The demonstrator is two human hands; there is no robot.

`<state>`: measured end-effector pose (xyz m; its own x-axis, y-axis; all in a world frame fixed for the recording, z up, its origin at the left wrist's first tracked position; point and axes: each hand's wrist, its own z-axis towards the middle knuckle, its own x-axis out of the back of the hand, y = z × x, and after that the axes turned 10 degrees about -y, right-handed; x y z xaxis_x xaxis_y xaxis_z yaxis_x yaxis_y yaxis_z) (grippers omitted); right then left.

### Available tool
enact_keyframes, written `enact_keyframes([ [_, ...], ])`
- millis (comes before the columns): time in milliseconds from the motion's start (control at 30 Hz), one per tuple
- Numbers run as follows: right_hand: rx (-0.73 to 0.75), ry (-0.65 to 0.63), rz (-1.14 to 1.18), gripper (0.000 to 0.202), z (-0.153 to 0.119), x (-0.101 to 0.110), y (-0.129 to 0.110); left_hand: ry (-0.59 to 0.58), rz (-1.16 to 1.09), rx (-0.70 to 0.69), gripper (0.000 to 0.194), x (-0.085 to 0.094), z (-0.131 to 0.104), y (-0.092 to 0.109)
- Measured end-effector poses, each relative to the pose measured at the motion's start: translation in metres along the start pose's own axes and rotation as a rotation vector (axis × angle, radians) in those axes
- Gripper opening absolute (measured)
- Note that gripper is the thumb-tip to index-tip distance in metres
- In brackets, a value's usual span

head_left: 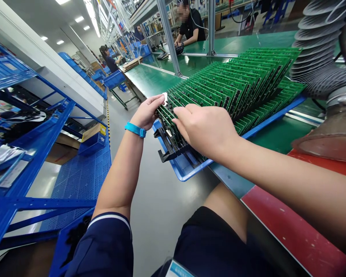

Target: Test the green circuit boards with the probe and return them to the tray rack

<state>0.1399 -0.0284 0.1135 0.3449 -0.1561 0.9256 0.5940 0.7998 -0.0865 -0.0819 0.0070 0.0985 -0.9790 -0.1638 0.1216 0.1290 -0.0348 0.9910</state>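
Many green circuit boards [213,84] stand on edge in a close, slanted row in a black slotted rack [174,152], which rests in a blue tray [183,175]. At the row's near left end, my left hand [148,112], with a blue wristband, is closed on the end of a circuit board. A small white piece [165,99] shows at its thumb tip; what it belongs to is unclear. My right hand [209,125] is closed over the near side of the same boards, thumb and fingers pinched at a board's edge. Its fingertips are partly hidden.
The tray lies on a green workbench [265,132] with a red mat [300,223] nearer me. A grey flexible duct [314,50] stands at the right. Blue shelving [46,154] is on the left. Two people sit further back along the benches, beyond a metal post [169,38].
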Motion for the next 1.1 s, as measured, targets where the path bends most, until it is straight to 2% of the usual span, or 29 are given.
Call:
enact_keyframes([
  [100,-0.043,-0.055,0.103,0.029,0.006,0.001,-0.003,-0.022,0.010,-0.011,0.024,0.002,0.000,-0.001],
  [233,-0.129,-0.141,0.367,0.023,0.016,-0.001,-0.001,-0.003,0.038,0.016,0.017,0.000,0.000,0.002],
  [433,-0.152,-0.095,0.842,0.024,0.023,-0.019,0.006,-0.004,0.090,0.028,0.017,-0.004,-0.002,0.006],
  [533,-0.156,-0.081,0.949,0.026,0.022,-0.024,0.003,0.011,0.055,0.022,0.018,-0.005,-0.002,0.005],
  [700,-0.135,-0.005,0.728,0.023,0.017,-0.021,0.002,0.001,0.033,0.013,0.019,-0.005,-0.001,0.001],
  [900,-0.152,-0.056,0.288,0.019,0.010,-0.013,0.008,0.007,-0.044,-0.001,0.017,-0.004,-0.002,-0.002],
  [1100,-0.126,-0.024,0.119,0.021,0.005,-0.014,0.003,0.048,-0.020,0.017,0.019,-0.006,0.000,0.000],
])
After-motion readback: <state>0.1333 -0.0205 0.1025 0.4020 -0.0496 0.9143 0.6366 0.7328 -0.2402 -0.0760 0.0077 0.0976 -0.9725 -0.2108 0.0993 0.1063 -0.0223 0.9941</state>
